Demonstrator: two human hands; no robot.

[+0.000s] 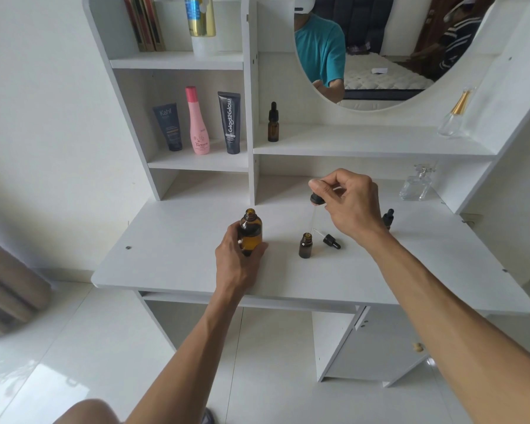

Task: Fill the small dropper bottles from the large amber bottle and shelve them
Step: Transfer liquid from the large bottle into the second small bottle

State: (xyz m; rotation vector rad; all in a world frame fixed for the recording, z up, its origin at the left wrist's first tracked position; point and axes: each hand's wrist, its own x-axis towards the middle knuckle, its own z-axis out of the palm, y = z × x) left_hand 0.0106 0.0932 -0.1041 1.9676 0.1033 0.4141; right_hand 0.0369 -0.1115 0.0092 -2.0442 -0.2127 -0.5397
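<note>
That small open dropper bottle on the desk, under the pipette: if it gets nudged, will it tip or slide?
Probably tips easily: the small open bottle is tall for its narrow base, and no hand steadies it. It looks like glass on the smooth desk, so it may also slide. With no cap on, a tip would likely spill.

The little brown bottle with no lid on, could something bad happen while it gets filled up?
Maybe. The small open bottle has a narrow mouth, and the right hand holds the dropper above it, so drops might miss onto the desk. No hand steadies it, so a bump could tip it. The large amber bottle is open too; the left hand grips it, but a nudge could spill it.
</note>
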